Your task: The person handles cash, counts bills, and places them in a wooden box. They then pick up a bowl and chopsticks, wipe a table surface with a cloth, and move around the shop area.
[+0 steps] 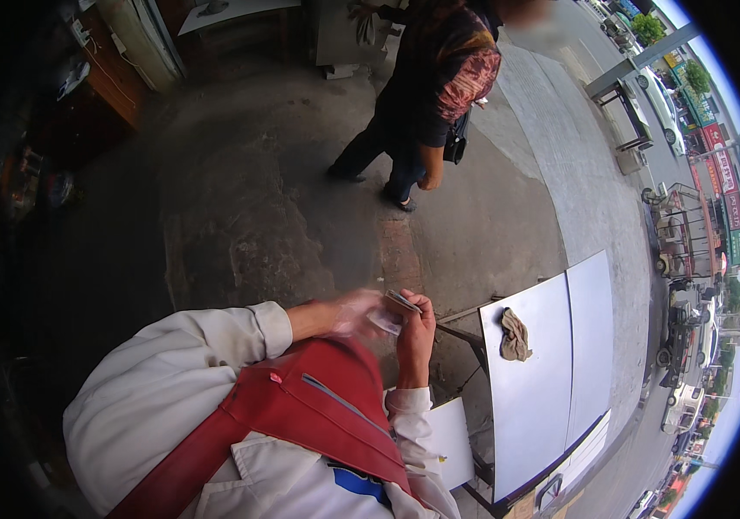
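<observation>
My left hand [358,314] is blurred by motion, its fingers against a pale paper note [385,322], apparently a banknote. My right hand [415,331] grips a small folded stack of paper notes [402,301] between thumb and fingers, just above the pale note. Both hands meet in front of my chest, over the front of a red shoulder bag [324,389] with a zip, worn across my white jacket. Which hand bears the pale note is hard to tell.
A person [409,110] in dark trousers with a black bag stands ahead on the concrete floor. At right is a pale-topped table [532,402] with a crumpled brown cloth [514,335]. A wooden cabinet [107,91] stands upper left; a street with parked vehicles lies far right.
</observation>
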The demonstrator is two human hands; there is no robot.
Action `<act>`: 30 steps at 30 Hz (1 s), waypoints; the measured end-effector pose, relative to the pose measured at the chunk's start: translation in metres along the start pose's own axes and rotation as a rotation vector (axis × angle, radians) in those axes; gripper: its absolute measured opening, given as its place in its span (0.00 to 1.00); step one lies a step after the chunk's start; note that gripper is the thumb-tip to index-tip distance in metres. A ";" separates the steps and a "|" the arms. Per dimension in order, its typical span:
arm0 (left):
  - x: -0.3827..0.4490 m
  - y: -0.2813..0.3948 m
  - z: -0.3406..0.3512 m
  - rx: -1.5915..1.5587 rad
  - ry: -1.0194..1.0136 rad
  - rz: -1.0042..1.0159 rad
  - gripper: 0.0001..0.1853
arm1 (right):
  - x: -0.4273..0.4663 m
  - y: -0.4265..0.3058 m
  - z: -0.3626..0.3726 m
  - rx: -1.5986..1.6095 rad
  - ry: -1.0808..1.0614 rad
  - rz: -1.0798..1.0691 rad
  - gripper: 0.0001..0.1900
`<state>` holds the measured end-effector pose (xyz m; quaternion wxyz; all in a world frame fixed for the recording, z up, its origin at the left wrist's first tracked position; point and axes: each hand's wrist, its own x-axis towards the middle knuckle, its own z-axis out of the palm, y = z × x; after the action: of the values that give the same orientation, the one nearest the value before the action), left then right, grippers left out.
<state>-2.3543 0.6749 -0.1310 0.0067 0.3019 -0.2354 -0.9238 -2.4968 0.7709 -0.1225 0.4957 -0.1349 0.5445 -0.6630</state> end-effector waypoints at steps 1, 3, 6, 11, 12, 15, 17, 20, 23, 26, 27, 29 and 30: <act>-0.004 0.014 -0.010 -0.079 0.015 -0.007 0.18 | 0.006 0.004 0.011 -0.035 -0.045 -0.036 0.03; -0.017 0.033 -0.028 -0.239 -0.023 -0.016 0.21 | 0.031 0.031 0.011 -0.089 -0.158 -0.059 0.04; -0.036 0.053 -0.057 -0.377 -0.087 -0.007 0.23 | 0.045 0.021 0.044 -0.337 -0.313 -0.027 0.10; -0.033 0.059 -0.102 -0.244 0.143 0.173 0.16 | 0.090 0.014 0.100 -0.431 -0.403 0.107 0.14; -0.039 0.068 -0.109 -0.220 0.210 0.254 0.16 | 0.099 0.011 0.116 -0.242 -0.251 0.263 0.12; -0.074 0.112 -0.125 -0.200 0.405 0.490 0.15 | 0.140 -0.002 0.175 -0.209 -0.490 0.523 0.11; -0.093 0.125 -0.142 -0.161 0.524 0.572 0.15 | 0.172 0.046 0.203 -0.452 -0.902 0.201 0.12; -0.139 0.162 -0.142 0.087 0.588 0.508 0.20 | 0.211 0.048 0.261 -0.615 -1.064 -0.030 0.11; -0.203 0.201 -0.103 0.223 0.225 0.630 0.26 | 0.237 -0.061 0.327 -0.550 -1.225 0.181 0.10; -0.235 0.242 -0.066 0.548 -0.104 0.682 0.29 | 0.247 -0.124 0.355 -0.499 -1.420 0.142 0.10; -0.246 0.254 -0.056 0.725 -0.086 0.641 0.28 | 0.245 -0.138 0.369 -0.447 -1.513 0.153 0.11; -0.247 0.273 -0.074 0.756 -0.033 0.537 0.24 | 0.239 -0.139 0.385 -0.460 -1.685 -0.018 0.10; -0.254 0.274 -0.082 0.696 0.016 0.448 0.22 | 0.233 -0.135 0.401 -0.347 -1.782 -0.219 0.08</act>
<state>-2.1361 0.4356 0.0722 0.1069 0.2347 -0.5933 -0.7625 -2.3875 0.3362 0.0576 0.6397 -0.7203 0.0365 -0.2658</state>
